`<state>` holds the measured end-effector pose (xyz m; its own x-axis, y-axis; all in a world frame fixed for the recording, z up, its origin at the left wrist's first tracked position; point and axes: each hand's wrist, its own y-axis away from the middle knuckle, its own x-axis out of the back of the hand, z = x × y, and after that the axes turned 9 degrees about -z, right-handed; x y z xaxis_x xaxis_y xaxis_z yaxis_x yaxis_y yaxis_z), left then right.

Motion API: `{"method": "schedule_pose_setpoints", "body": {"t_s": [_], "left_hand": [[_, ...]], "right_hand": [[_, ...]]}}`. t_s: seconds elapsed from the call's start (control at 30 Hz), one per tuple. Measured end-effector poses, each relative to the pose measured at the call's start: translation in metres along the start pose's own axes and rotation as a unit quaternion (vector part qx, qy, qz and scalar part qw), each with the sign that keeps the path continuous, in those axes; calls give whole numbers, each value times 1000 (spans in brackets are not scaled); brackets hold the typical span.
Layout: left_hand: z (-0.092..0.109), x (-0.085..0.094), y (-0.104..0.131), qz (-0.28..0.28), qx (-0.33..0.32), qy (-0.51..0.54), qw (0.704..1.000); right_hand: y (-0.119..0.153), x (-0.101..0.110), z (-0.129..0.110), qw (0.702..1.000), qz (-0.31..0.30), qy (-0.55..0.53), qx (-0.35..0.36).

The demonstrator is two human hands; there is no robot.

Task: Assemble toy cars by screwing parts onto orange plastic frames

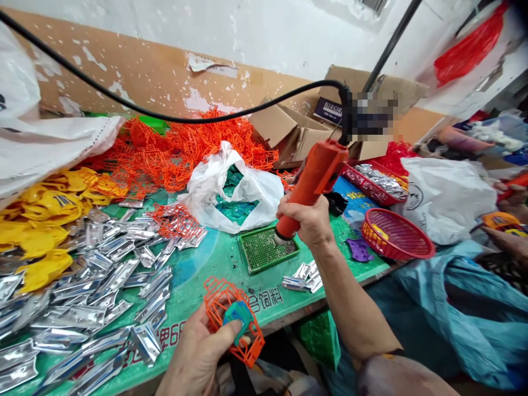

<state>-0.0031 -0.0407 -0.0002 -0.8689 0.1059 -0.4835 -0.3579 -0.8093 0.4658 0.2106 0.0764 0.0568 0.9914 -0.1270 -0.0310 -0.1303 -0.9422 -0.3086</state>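
Note:
My left hand [206,344] pinches an orange plastic frame [214,302] with a teal part [238,319] pressed against it under the thumb, near the table's front edge. My right hand [309,217] is wrapped round an orange power screwdriver [315,176], which tilts down to the left. Its tip is over or in a green tray [249,268] of small metal pieces; whether a piece is on the tip is too small to tell. Behind the tray sits a white bag [268,190] of teal parts [233,212].
Shiny metal pieces [119,269] and yellow parts [45,236] cover the left side. Orange frames [165,148] are heaped behind. Red baskets [412,239] stand right. A black cable [198,118] crosses above. Another person's hands [511,242] show at far right.

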Motion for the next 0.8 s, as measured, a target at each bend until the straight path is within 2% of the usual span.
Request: {"method": "schedule_pose_setpoints", "body": {"t_s": [0.2,0.33,0.8], "left_hand": [[-7,-5,-4,44,-11,-5,999],[-11,-6,-6,52,-9,-13,999],[-10,-9,-8,60,-2,-23,998]], "right_hand": [[5,10,4,999,40,18,18],[6,12,7,998,60,-4,16],[9,17,17,999,51,-8,16]]}}
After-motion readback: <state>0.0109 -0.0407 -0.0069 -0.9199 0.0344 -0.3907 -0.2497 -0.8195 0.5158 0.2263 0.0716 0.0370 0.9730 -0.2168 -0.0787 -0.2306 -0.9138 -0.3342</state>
